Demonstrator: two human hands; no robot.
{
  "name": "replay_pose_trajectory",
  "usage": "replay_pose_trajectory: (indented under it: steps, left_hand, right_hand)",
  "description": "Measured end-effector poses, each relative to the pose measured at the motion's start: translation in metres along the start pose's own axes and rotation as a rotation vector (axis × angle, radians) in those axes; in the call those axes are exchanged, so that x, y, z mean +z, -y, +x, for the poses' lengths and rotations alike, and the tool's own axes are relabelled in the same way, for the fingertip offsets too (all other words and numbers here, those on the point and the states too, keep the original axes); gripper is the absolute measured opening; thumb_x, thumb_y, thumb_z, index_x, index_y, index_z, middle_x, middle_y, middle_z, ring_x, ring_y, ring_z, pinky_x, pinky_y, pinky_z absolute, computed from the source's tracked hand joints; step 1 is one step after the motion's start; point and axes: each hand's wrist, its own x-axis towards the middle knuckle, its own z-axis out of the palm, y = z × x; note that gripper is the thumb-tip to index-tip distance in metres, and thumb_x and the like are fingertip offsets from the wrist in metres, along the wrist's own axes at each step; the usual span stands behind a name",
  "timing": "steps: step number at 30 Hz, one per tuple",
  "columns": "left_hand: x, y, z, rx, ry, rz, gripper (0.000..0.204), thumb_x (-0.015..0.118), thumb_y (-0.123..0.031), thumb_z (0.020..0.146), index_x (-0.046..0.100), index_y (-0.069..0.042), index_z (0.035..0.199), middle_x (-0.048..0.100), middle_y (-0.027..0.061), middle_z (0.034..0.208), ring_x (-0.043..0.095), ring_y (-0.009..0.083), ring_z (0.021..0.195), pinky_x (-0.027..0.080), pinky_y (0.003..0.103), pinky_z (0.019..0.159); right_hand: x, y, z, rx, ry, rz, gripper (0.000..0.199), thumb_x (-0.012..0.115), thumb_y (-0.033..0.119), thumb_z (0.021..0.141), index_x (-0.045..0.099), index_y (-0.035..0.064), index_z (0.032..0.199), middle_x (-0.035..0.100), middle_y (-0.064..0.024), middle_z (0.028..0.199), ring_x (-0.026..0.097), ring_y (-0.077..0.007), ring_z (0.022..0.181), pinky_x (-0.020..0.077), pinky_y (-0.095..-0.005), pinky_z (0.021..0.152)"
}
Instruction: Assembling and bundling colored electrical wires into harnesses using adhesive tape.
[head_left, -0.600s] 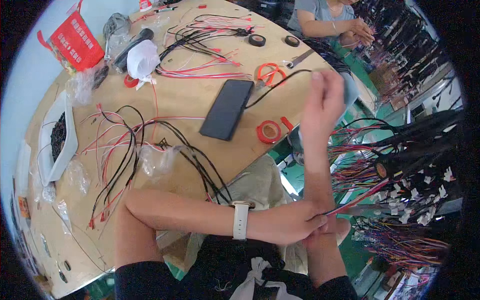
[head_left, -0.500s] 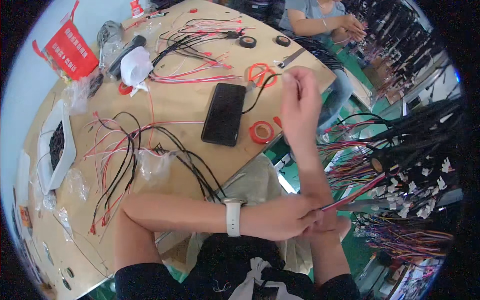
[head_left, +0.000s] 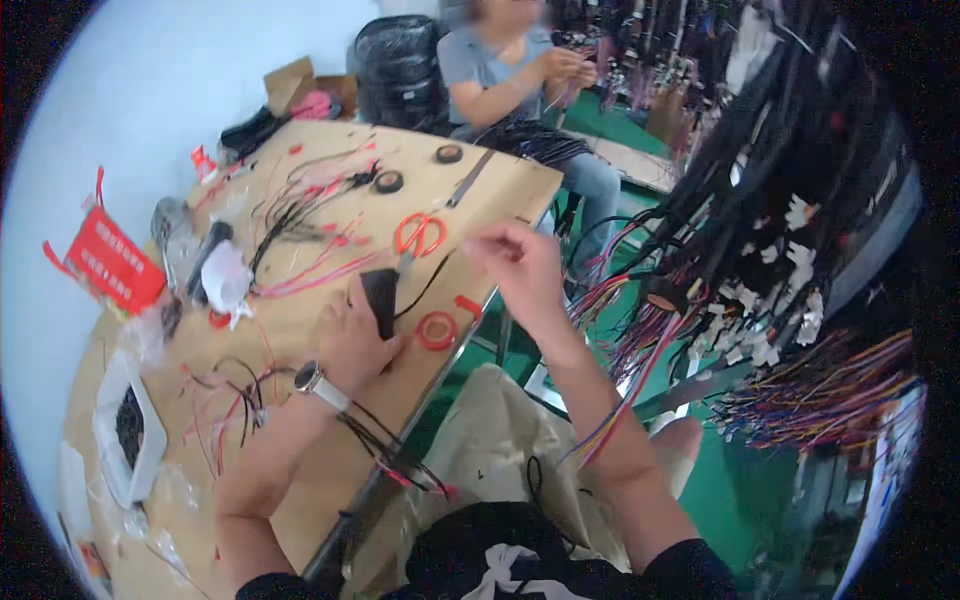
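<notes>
My left hand (head_left: 360, 335), with a white-strapped watch on its wrist, grips a black smartphone (head_left: 380, 297) at the table edge. Its fingers are around the phone's side and cover much of it. A thin black cable (head_left: 425, 292) runs from beside the phone up toward my right hand (head_left: 522, 268). That hand is raised past the table's right edge, fingers bent and drawn together. Blur hides whether the cable or anything else is between its fingertips. Orange-handled scissors (head_left: 420, 236) lie beyond the phone, and a red tape roll (head_left: 436, 330) lies beside it.
Wire bundles (head_left: 300, 205) and black tape rolls (head_left: 388, 181) lie on the table (head_left: 330, 480). A white tray (head_left: 152, 455) holds small dark parts. Hanging wire harnesses (head_left: 740, 250) crowd the right, some touching my right forearm. A person (head_left: 495, 75) sits at the far side handling wires.
My left hand has moved from beside my right forearm onto the phone and tilted it. My right hand remains raised near the cable. The view has shifted, showing more of the far side.
</notes>
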Motion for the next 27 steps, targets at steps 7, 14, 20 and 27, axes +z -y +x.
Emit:
replay_pose_trajectory:
  steps: [7,14,20,27]
  left_hand:
    - [0.002,0.057,0.030,0.008,0.229,-0.216,0.109,0.083,-0.041,0.052,0.028,0.006,0.134,0.055,0.0248,0.106,0.053,0.0377,0.101,0.043,0.041,0.089]
    - [-0.004,0.066,0.025,0.462,0.022,-0.041,0.082,0.079,-0.020,0.062,0.040,-0.005,0.133,0.043,0.0197,0.125,0.045,0.0353,0.112,0.038,0.041,0.096]
    - [-0.026,0.024,-0.015,0.482,0.194,-0.266,0.031,0.057,-0.017,0.086,0.053,-0.002,0.113,0.055,0.0070,0.104,0.053,0.0170,0.101,0.042,0.028,0.082]
    - [-0.121,-0.022,-0.064,0.082,0.789,-1.302,0.055,0.069,-0.050,0.074,0.053,-0.003,0.098,0.054,0.0019,0.078,0.048,0.0102,0.061,0.037,0.022,0.055]
  right_hand:
    - [-0.025,0.043,-0.039,-0.003,0.005,-0.002,0.009,0.072,0.003,0.074,0.066,0.0006,0.080,0.065,-0.0019,0.077,0.058,-0.0058,0.069,0.0464,-0.0199,0.059]
    - [-0.047,0.072,-0.069,-0.518,0.041,-0.031,0.009,0.069,-0.001,0.075,0.062,0.0027,0.077,0.061,-0.0040,0.074,0.060,-0.0120,0.065,0.0478,-0.0237,0.055]
    - [-0.070,0.093,-0.093,-0.293,-0.350,0.306,0.016,0.069,-0.003,0.073,0.055,0.0041,0.075,0.056,-0.0043,0.076,0.056,-0.0139,0.062,0.0461,-0.0249,0.052]
    - [-0.092,0.123,-0.107,-0.115,-0.554,1.330,0.047,0.056,0.023,0.088,0.042,0.0038,0.128,0.056,-0.0078,0.082,0.057,-0.0176,0.079,0.0535,-0.0337,0.068]
